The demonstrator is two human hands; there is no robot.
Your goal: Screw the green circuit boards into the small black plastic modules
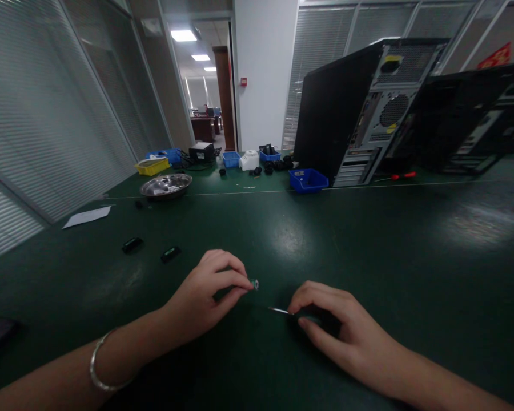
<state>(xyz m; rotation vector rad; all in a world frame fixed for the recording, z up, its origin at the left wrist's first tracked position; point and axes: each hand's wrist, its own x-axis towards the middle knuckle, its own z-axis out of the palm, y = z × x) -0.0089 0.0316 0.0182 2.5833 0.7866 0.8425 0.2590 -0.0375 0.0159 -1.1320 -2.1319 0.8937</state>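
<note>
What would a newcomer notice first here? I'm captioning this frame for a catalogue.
First the two hands low in the middle: the left hand pinches a tiny part, and the right hand holds a thin metal tool pointed at it, over the green table. Behind, at upper right, stands an open computer case, with a blue bin at its foot.

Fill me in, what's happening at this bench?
A person sits at a green table. The left hand pinches a tiny part at its fingertips; the right hand holds a thin metal tool, tip aimed toward that part but short of it. Two small black pieces lie to the left. Further back stand a metal bowl, blue bins and an open computer case.
</note>
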